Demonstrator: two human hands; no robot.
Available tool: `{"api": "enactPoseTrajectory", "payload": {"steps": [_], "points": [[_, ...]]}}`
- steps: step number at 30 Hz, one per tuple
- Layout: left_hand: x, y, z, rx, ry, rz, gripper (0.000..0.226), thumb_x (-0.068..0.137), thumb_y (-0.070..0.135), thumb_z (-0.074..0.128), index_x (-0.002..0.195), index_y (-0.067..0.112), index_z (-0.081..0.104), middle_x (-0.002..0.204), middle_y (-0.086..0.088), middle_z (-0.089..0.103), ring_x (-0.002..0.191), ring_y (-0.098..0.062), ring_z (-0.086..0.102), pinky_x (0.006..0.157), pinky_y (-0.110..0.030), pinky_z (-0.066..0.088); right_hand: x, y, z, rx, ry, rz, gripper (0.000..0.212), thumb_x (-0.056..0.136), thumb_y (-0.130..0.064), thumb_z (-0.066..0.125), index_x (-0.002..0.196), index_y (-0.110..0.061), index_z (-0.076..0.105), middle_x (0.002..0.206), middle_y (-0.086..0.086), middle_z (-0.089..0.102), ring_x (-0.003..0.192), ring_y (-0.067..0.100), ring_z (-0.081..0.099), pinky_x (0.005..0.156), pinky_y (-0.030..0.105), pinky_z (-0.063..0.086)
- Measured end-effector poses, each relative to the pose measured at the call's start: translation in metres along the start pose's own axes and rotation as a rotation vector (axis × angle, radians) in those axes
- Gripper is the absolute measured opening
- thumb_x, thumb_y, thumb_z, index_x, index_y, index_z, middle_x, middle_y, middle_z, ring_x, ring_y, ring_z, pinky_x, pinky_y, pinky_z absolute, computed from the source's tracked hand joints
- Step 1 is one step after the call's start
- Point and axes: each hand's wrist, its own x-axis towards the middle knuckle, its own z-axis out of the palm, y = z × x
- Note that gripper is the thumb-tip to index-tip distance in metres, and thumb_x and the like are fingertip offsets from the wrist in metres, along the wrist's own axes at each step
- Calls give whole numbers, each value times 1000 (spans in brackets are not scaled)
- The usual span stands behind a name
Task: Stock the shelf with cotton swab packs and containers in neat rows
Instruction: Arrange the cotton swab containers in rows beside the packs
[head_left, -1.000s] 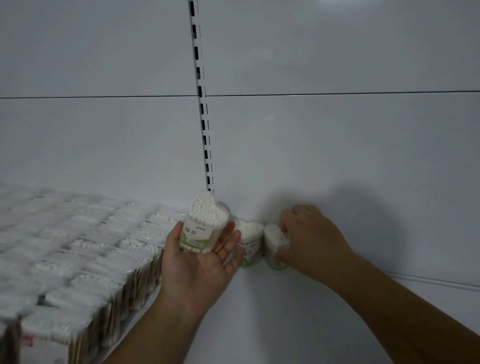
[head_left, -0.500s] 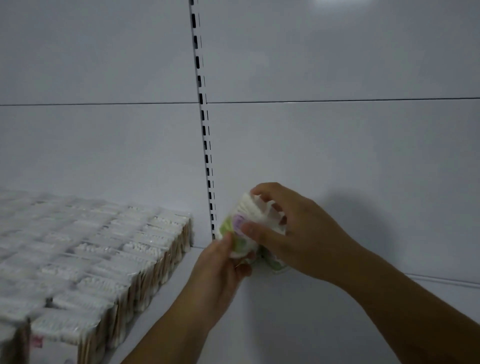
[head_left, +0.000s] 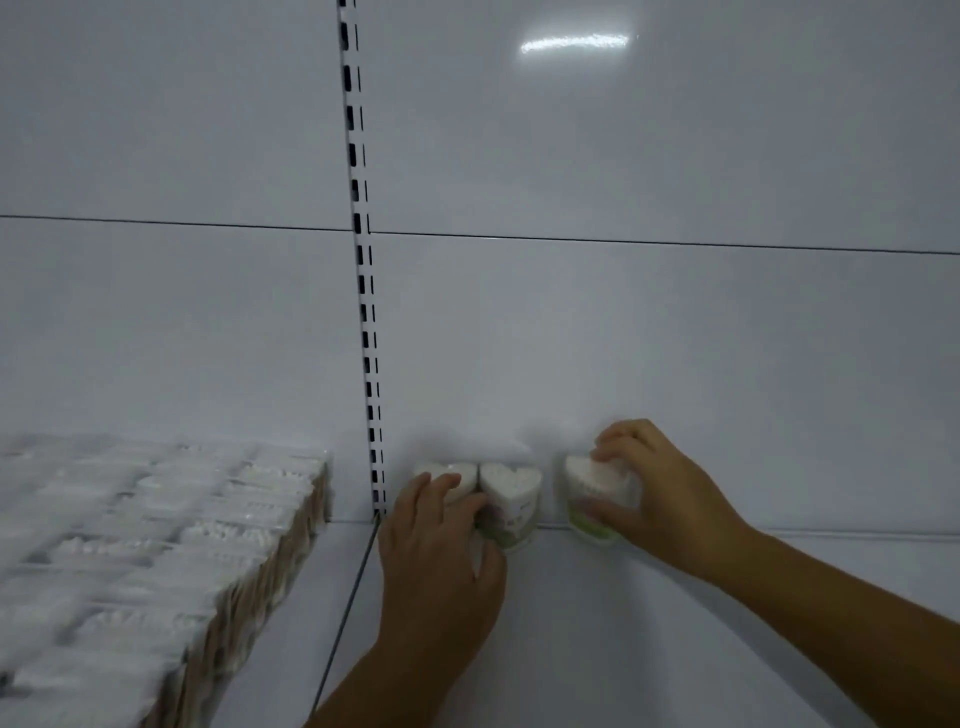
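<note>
Standing at the back edge of the smooth white shelf (head_left: 571, 649), heart-shaped clear tubs: left hand (head_left: 436, 551) curls fingers over the left tub (head_left: 452, 470), beside the middle tub (head_left: 511, 493); right hand (head_left: 665, 493) clamps the right tub (head_left: 587, 483), slightly apart, bare shelf beyond. Crinkly swab packs (head_left: 156, 519) fill the left.

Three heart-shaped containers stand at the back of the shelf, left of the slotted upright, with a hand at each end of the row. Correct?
No. The head view shows the containers right of the upright, not left; the packs lie to its left. The rest holds: left hand and right hand are at the ends.
</note>
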Motion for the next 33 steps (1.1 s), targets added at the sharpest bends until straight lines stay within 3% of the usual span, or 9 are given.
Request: {"api": "enactPoseTrajectory", "payload": {"steps": [2,7,12,18,21,23,25,29,33], "points": [[-1,-1,0,-11,-72,-9,39,71,15,67,110,18,68,130,-6,57,133,-33,40,108,-49,31,-8,3,14,4,1,18,42,67,-29,85,97,-10,64,111,2,58,97,18,60,77,27,49],[-3,-4,-3,-14,-28,69,40,56,19,63,93,13,74,113,-15,67,111,-45,57,89,-60,47,-22,-8,31,-63,86,-40,38,80,-33,74,103,-3,67,125,15,58,116,25,56,96,26,44],[-5,-9,-8,-27,-126,13,47,63,23,55,105,11,72,132,-19,55,130,-45,40,103,-59,34,-35,-11,18,-183,-65,-51,61,86,-36,67,131,1,53,145,24,39,135,34,38,109,42,37],[9,8,-4,91,-109,304,51,72,34,41,99,3,72,121,-29,60,116,-51,53,100,-63,38,-54,22,-45,-340,-202,-41,53,91,-35,59,136,-8,50,154,18,24,145,30,18,118,37,17],[24,60,6,9,-282,409,17,79,30,55,93,30,66,112,-13,64,104,-39,60,87,-48,47,-74,60,-101,-515,-377,122,53,94,-37,52,140,-13,43,156,14,21,145,26,15,116,36,16],[37,102,25,66,-487,447,23,86,33,64,105,43,56,121,5,57,116,-23,54,96,-36,42,-97,88,-143,-560,-450,258,51,93,-38,51,138,-16,44,151,12,29,141,26,21,112,38,24],[46,148,53,196,-661,469,42,90,51,54,130,41,44,141,13,43,132,-9,39,109,-26,30,-129,115,-188,-571,-471,343,49,93,-37,51,137,-17,45,148,10,33,138,25,25,109,39,30],[45,257,105,276,-808,473,66,93,60,39,150,33,19,161,6,9,148,-11,3,119,-33,9,-199,174,-286,-628,-434,479,47,93,-39,50,135,-19,46,142,7,42,131,23,37,103,34,34],[19,340,138,147,-742,507,63,96,53,42,150,28,23,160,2,15,148,-14,7,120,-34,11,-256,213,-348,-597,-441,686,38,91,-40,52,123,-20,57,122,3,59,108,20,55,80,28,41]]}}
